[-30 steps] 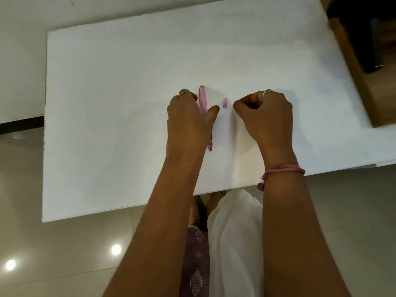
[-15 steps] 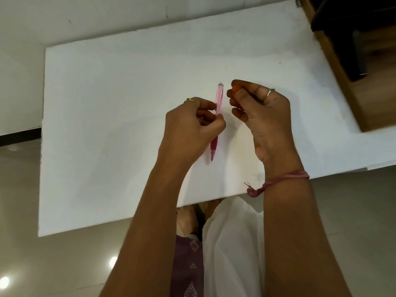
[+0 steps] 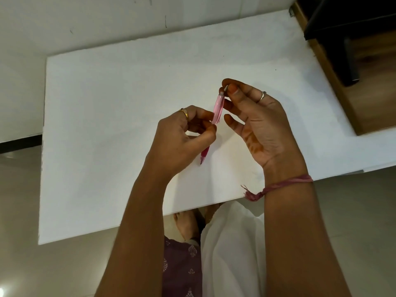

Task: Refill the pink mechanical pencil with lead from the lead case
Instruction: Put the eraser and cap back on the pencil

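The pink mechanical pencil [image 3: 219,108] is held above the white table [image 3: 107,125], its tip pointing down toward me. My left hand [image 3: 182,142] grips the pencil around the middle of its barrel with fingers and thumb. My right hand [image 3: 261,125] is at the pencil's far top end. Its thumb and forefinger pinch a small pale end piece [image 3: 226,89] right at the barrel's opening, while the other fingers are spread loosely. I see no lead case, and I cannot tell whether any lead is between the fingers.
A wooden piece of furniture [image 3: 342,82] with a black object [image 3: 353,28] on it stands against the table's right side. A white wall runs behind the table. My lap and pale clothing are below the near table edge.
The pencil, lying on the table a second ago, has been lifted by my left hand. The small pink piece beside it is gone from the table. My right hand has moved to the pencil's top end.
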